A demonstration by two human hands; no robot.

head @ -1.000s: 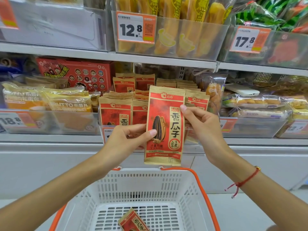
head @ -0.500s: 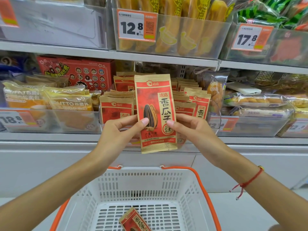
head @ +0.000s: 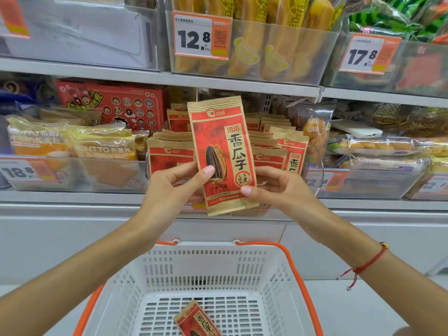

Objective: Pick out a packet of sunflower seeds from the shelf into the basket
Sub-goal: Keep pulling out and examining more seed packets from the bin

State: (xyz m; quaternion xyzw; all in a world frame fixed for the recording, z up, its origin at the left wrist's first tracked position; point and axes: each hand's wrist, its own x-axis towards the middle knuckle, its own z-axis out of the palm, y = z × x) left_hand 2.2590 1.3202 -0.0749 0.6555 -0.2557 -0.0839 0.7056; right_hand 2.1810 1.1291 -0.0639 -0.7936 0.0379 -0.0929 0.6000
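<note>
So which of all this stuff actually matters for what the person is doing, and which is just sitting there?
Part of the job:
- sunflower seed packet, pinched by left hand and right hand
- white basket below
- seed packets on the shelf
- packet already in the basket

Just sitting there:
- yellow bread packs
- red cartoon box
- 12.8 price tag

White store shelving, clear bins, orange price tags
</note>
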